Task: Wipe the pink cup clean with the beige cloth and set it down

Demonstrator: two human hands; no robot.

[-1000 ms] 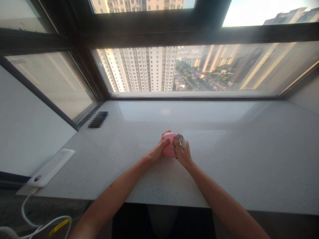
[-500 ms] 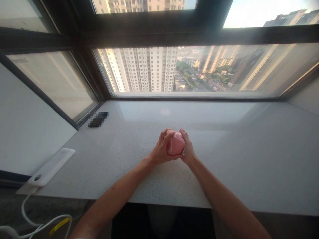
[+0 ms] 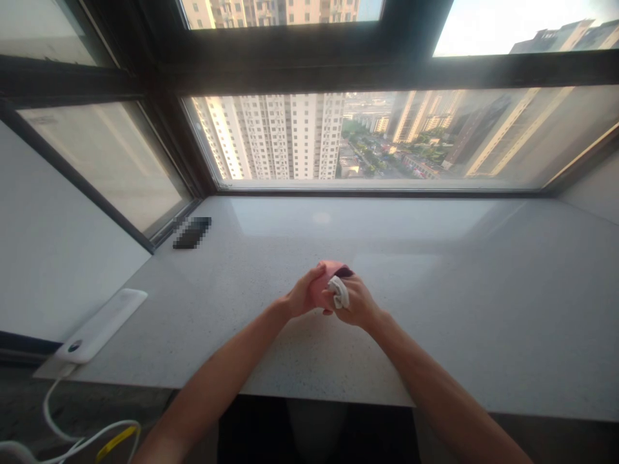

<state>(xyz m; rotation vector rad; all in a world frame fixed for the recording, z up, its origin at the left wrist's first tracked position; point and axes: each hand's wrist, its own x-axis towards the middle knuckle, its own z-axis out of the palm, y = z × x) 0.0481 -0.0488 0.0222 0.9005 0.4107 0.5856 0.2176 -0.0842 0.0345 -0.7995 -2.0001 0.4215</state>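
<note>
Below the wide window (image 3: 367,142), near the middle of the pale worktop (image 3: 445,322), we are gripping a pink cup (image 3: 329,270) in our left hand (image 3: 300,298) and rubbing it with a white cloth (image 3: 338,292) bunched in our closed right hand (image 3: 358,307), which calls for a steady hold.

The pink object (image 3: 322,290) is largely hidden by the left hand (image 3: 300,298) and right hand (image 3: 356,304); the white wad (image 3: 338,292) cannot be identified; the dark item (image 3: 192,232) is pixelated.

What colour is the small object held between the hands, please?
The object is pink; head view.
</note>
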